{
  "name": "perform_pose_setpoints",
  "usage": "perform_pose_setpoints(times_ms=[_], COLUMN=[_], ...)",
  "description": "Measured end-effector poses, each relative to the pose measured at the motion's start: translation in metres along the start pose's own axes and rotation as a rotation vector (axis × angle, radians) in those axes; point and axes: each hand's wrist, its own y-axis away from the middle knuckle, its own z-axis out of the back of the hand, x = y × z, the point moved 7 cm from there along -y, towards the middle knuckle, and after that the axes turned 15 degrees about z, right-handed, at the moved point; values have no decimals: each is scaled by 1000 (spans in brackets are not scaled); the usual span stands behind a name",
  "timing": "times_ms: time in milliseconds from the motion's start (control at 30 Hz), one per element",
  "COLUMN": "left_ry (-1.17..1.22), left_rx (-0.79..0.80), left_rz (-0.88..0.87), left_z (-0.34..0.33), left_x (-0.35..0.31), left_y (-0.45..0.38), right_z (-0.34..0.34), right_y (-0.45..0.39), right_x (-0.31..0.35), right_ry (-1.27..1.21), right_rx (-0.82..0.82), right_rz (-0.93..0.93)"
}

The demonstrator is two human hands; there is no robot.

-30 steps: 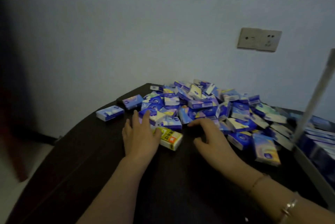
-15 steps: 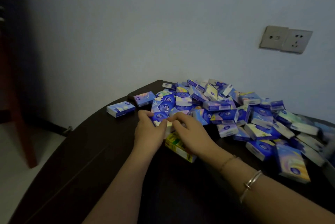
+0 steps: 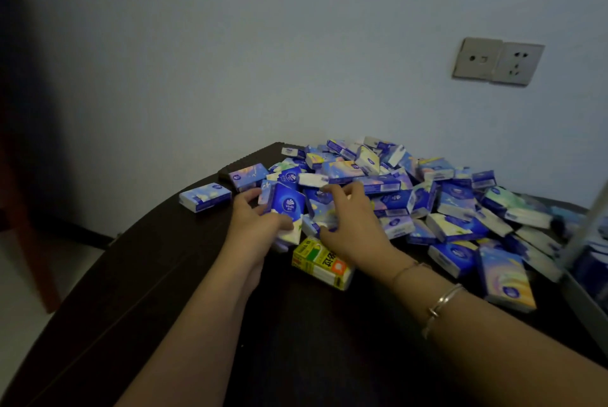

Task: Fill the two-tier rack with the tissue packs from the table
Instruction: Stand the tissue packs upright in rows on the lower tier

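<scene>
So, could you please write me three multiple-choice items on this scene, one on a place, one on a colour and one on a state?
1. Where does the lone pack lie that sits apart from the pile?
A. Left of the pile, on the dark table
B. On the floor
C. On the wall socket

2. What colour is the odd pack lying on the table between the wrists?
A. Red
B. Yellow and green
C. Black

3. What is the left hand doing?
A. Lying flat on the table
B. Hanging off the table edge
C. Gripping a blue pack

Answers: 1 A, it lies alone on the tabletop left of the heap. 2 B, its wrapper is yellow with green, unlike the blue ones. 3 C, the thumb and fingers curl round the tilted pack while the right hand reaches into the pile.
</scene>
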Motion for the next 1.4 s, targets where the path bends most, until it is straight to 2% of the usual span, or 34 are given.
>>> perform_pose_setpoints(times_ms=[67, 167, 300, 367, 467, 533, 567, 700, 767, 867, 933, 1067, 1167, 1300, 1400], left_ry=[18, 69, 81, 66, 44, 29, 19, 138, 240, 280, 222, -4, -226, -403, -504], left_rx=[43, 75, 94, 97, 121, 158, 183, 388, 537, 765, 795, 637, 669, 710, 691], left_rz=[19, -50, -145, -141, -109, -101, -96, -25, 31, 90, 98, -53, -156, -300, -342], left_z=[-2, -3, -4, -7, -23, -42, -51, -100, -124, -156, -176, -206, -232, -263, -289], left_x=[2, -2, -7, -6, -2, 3, 9, 24, 28, 33, 41, 53, 64, 79, 97], left_y=[1, 5, 13, 16, 31, 51, 59, 102, 129, 168, 187, 211, 237, 268, 277], right_z=[-1, -4, 9, 30, 69, 95, 106, 137, 148, 166, 183, 213, 226, 235, 240], right_y=[-6, -9, 1, 12, 41, 69, 82, 140, 170, 208, 230, 262, 291, 319, 336], right_x=[-3, 0, 4, 2, 1, 6, 12, 28, 28, 24, 17, -3, -25, -41, -43], right_ry=[64, 200, 323, 220, -99, -220, -255, -221, -192, -278, -388, -588, -823, -1105, -1107], right_rx=[65, 182, 156, 33, -303, -477, -511, -425, -400, -413, -458, -574, -611, -501, -402], right_rz=[-29, -9, 62, 41, -6, 41, 83, 210, 204, 152, 100, -62, -213, -302, -330])
